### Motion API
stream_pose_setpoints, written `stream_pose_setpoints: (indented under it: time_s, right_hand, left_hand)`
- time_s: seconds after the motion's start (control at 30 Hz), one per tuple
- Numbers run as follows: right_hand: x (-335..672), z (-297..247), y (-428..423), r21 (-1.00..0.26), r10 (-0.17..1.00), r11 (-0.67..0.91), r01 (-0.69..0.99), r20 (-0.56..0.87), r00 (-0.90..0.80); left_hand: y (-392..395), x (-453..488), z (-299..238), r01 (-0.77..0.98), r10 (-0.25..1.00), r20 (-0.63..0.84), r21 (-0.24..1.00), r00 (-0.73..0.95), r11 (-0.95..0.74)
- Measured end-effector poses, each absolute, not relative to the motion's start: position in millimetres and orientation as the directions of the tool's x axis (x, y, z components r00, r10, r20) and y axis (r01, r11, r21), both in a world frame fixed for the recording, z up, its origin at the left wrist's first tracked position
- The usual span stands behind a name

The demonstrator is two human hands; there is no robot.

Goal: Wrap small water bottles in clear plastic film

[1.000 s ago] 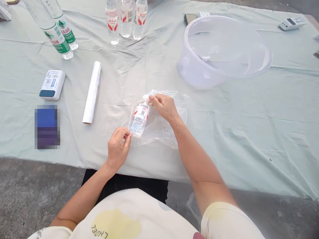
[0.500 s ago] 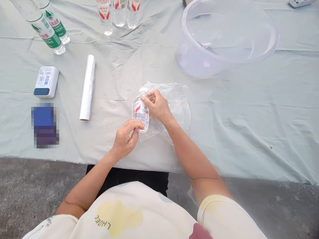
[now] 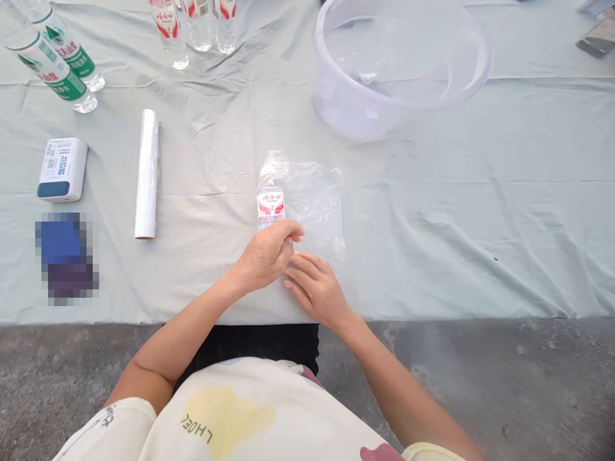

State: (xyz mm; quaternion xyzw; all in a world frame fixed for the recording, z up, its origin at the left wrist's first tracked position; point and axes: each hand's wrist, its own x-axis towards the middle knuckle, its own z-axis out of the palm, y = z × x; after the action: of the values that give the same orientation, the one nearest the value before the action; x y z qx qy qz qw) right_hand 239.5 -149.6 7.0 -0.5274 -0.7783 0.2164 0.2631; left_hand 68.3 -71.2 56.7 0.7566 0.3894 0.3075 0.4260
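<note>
A small water bottle (image 3: 271, 203) with a red and white label lies on a sheet of clear plastic film (image 3: 314, 205), its cap end pointing away from me. Film covers the cap and neck. My left hand (image 3: 271, 253) is closed in a pinch on the film at the bottle's base, which it hides. Just below and to the right, my right hand (image 3: 317, 288) rests by the film's near edge with its fingers stretched out and slightly apart.
A roll of cling film (image 3: 147, 176) lies to the left, beside a white box-shaped device (image 3: 62, 169) and a blurred blue item (image 3: 62, 243). Green-labelled bottles (image 3: 70, 83) and several red-labelled bottles (image 3: 168, 32) stand behind. A translucent basin (image 3: 346, 109) sits at the back.
My right hand has moved from the bottle's neck down toward the film's near edge. The bottle has turned label-up, with film now over its cap. The view has shifted right.
</note>
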Motion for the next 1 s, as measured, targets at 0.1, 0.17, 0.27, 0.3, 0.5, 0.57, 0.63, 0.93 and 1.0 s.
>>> stream_pose_setpoints:
  time_s: [0.1, 0.17, 0.27, 0.3, 0.5, 0.57, 0.63, 0.93, 1.0]
  right_hand:
    - [263, 17, -174, -0.628, 0.917, 0.387, 0.675, 0.188, -0.352]
    - [279, 33, -171, -0.649, 0.956, 0.287, 0.705, 0.24, -0.168]
    - [291, 65, -140, -0.728, 0.944, 0.132, 0.673, 0.3, 0.139]
    - [289, 75, -123, -0.761, 0.941, 0.137, 0.634, 0.3, 0.157]
    - [250, 88, 1, -0.846, 0.992, 0.072, 0.528, 0.003, -0.129]
    - [241, 80, 28, -0.8, 0.993, -0.057, 0.598, -0.106, -0.047]
    - [239, 74, 41, -0.749, 0.991, -0.115, 0.653, -0.13, 0.026]
    - [272, 68, 30, -0.736, 0.975, -0.147, 0.661, -0.222, -0.03]
    - [280, 69, 28, -0.748, 0.966, -0.149, 0.647, -0.249, -0.065]
  left_hand:
    - [-69, 91, 53, 0.409, 0.78, 0.118, 0.798, 0.615, -0.443]
    - [-69, 107, 52, 0.474, 0.716, 0.077, 0.7, 0.694, -0.535]
    - [-68, 125, 55, 0.561, 0.634, -0.044, 0.516, 0.772, -0.647]
    - [-68, 129, 57, 0.576, 0.616, -0.079, 0.467, 0.783, -0.671]
    - [-71, 136, 60, 0.607, 0.593, -0.159, 0.344, 0.789, -0.716]
    - [-72, 137, 56, 0.602, 0.592, -0.142, 0.334, 0.793, -0.726]
    - [-75, 139, 49, 0.561, 0.553, -0.124, 0.32, 0.824, -0.764]
    - [-80, 156, 32, 0.401, 0.397, -0.092, 0.378, 0.913, -0.834]
    - [-88, 153, 35, 0.331, 0.325, -0.104, 0.504, 0.94, -0.798]
